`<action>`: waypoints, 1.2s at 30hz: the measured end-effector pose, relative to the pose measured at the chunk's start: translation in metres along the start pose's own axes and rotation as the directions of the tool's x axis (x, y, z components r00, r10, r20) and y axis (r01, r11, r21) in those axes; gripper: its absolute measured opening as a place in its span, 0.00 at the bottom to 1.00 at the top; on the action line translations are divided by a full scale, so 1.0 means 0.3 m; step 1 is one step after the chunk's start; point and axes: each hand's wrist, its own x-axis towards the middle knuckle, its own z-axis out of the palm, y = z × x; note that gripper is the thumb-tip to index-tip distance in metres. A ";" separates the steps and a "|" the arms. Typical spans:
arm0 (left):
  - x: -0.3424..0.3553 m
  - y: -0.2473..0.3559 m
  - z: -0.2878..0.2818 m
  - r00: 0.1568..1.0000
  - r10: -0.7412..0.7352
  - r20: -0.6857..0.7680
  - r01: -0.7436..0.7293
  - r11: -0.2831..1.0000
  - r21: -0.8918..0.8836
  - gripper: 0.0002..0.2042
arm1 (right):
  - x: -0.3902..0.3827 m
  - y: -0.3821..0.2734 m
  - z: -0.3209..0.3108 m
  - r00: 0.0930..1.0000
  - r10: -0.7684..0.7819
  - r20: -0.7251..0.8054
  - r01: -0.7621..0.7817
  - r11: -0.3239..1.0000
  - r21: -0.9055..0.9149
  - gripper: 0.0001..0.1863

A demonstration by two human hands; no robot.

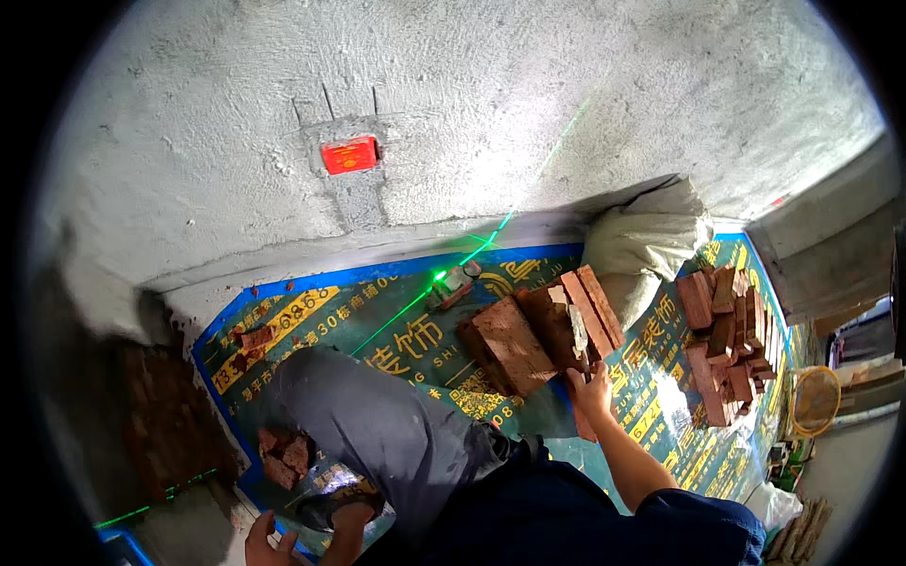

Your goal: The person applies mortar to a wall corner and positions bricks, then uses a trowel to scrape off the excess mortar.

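Note:
My right hand is closed on the dark handle of a flat, pale-crusted tool, apparently a trowel, which lies against a group of red bricks on the green printed floor covering. My left hand is at the lower left edge with fingers loosely bent and apart, nothing visible in them, beside my bare ankle and dark shoe. My bent grey-trousered leg stands between the hands, with broken brick pieces to its left.
A laser level casts green lines. A white sack leans against the rough wall, which holds a red box. A brick pile stands right, near a yellow sieve. More brick fragments lie left.

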 end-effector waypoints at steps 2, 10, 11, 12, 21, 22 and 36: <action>0.002 0.030 -0.014 0.999 -0.022 0.038 0.023 1.000 -0.021 0.26 | -0.011 -0.017 0.040 0.998 0.014 -0.061 -0.014 1.000 -0.001 0.34; -0.030 0.037 -0.025 1.000 0.010 0.012 -0.010 0.999 -0.033 0.26 | 0.012 0.024 0.127 0.984 -0.158 -0.079 0.151 0.985 -0.085 0.32; -0.022 0.015 -0.019 0.999 0.041 0.002 -0.041 0.999 -0.025 0.26 | 0.017 0.029 0.132 0.975 -0.201 -0.097 0.192 0.977 -0.093 0.32; -0.027 0.018 -0.020 0.998 0.064 -0.009 -0.064 0.998 -0.019 0.26 | 0.022 0.020 0.128 0.984 -0.170 -0.055 0.163 0.981 -0.105 0.31; -0.059 0.033 -0.023 0.988 -0.137 -0.076 0.127 0.984 -0.127 0.31 | 0.132 -0.103 -0.040 0.974 -0.105 0.200 0.146 0.968 -0.205 0.30; -0.059 0.031 -0.021 0.986 -0.136 -0.097 0.123 0.984 -0.126 0.31 | 0.156 -0.137 -0.074 0.966 -0.106 0.238 0.149 0.974 -0.172 0.30; -0.155 0.174 -0.099 0.954 0.055 -0.296 -0.255 0.673 -0.694 0.21 | 0.009 -0.725 -0.393 0.694 -0.321 0.645 -0.134 0.822 0.553 0.19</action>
